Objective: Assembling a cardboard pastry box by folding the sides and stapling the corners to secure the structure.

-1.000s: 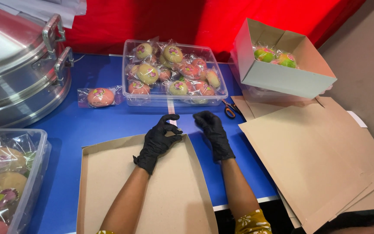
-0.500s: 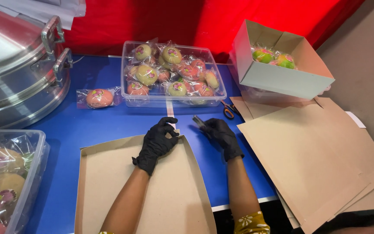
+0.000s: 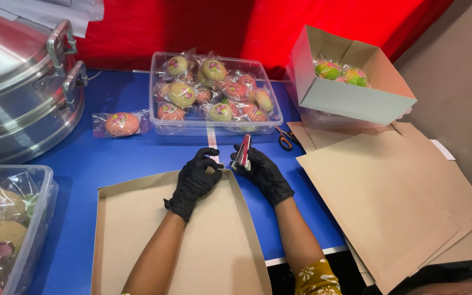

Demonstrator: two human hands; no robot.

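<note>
Blue counter (image 3: 116, 158) against a red backdrop (image 3: 203, 27), and both black-gloved hands are at the far right corner of a shallow cardboard tray (image 3: 137, 235). Left hand (image 3: 192, 183) is curled over that corner, fingers pinching the upturned edge where the two walls meet. Right hand (image 3: 263, 172) is closed around a small stapler (image 3: 242, 153), red and silver, held upright just beside the corner and close to the left fingertips. The tray itself lies flat on the counter in front of the person, its low walls folded up on the left and far sides. Just beyond the hands sits a clear plastic tub (image 3: 214, 127) full of wrapped round buns, pink and pale green, and one wrapped pink bun (image 3: 121, 124) lies alone on the counter to its left. Orange-handled scissors (image 3: 285, 139) rest to the right of the tub. Further right, a stack of flat cardboard sheets (image 3: 389, 196) overhangs the counter edge, and behind it stands a folded cardboard box (image 3: 350, 98) with green and pink buns inside. Far left, a big metal steamer (image 3: 17, 98) with latches, and near left, another clear tub (image 3: 34, 229) of wrapped buns.
</note>
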